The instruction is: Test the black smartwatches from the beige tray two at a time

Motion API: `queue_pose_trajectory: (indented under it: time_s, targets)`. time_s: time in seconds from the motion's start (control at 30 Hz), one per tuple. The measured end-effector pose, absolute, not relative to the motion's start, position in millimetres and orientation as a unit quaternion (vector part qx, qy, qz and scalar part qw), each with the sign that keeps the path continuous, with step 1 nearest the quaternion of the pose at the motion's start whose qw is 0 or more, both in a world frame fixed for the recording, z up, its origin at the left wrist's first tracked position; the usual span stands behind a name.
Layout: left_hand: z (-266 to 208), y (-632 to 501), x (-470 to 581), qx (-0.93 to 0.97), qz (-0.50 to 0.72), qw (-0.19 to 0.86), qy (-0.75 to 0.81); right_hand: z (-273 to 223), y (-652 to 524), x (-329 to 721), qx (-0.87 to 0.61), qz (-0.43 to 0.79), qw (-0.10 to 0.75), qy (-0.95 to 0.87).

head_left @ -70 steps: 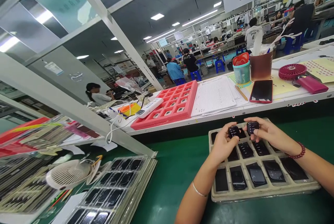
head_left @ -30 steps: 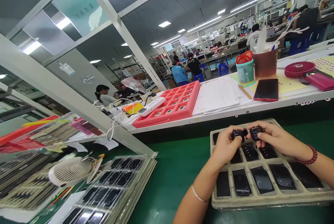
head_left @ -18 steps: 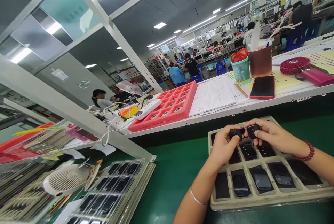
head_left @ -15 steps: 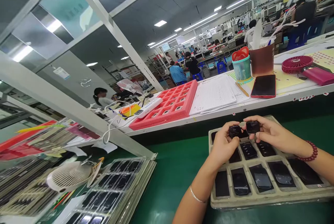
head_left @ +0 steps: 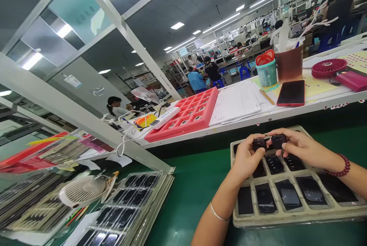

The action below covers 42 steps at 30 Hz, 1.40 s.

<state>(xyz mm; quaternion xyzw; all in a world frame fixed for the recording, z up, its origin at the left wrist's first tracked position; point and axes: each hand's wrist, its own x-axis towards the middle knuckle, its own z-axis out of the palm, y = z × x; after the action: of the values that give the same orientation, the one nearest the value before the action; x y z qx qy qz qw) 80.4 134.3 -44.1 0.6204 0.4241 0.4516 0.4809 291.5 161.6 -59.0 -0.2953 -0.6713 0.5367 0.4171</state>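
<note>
Pinched between the thumb and fingers of my left hand (head_left: 247, 158) is a small black rounded-square piece (head_left: 259, 145), like a watch body. My right hand (head_left: 305, 148) grips a similar black watch-like piece (head_left: 278, 141) close beside it. Both pieces are held up above the far side of a beige compartment tray (head_left: 286, 221). Dark rectangular pieces, among them a glossy one (head_left: 289, 195), lie in the tray's compartments. My right forearm covers part of the tray's right side. Whether the two held pieces touch, I cannot tell.
Stacked clear trays of dark pieces (head_left: 126, 196) and a white fan (head_left: 83, 190) sit left on the green bench (head_left: 186, 184). The shelf ahead carries a red foam tray (head_left: 210, 112), papers (head_left: 237, 100), a phone (head_left: 291, 93) and cups (head_left: 266, 75). Several people work beyond.
The view has shifted slightly, so the scene sits a little further right. My hands keep hold of both pieces; the right one is tilted a bit differently.
</note>
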Motion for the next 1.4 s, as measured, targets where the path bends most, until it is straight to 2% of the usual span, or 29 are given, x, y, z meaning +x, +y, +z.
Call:
queue_pose_trajectory:
  time_s: [1.1,1.4]
  targets:
    - [-49.9,142.0,77.5,0.62,0.453,0.477,0.427,-71.7,169.7,292.5,-0.289,0.542,0.415,-0.671]
    - [-48.8,140.5,79.5,0.622,0.46,0.483,0.41,-61.0,162.8,292.1,-0.293,0.546,0.402,-0.674]
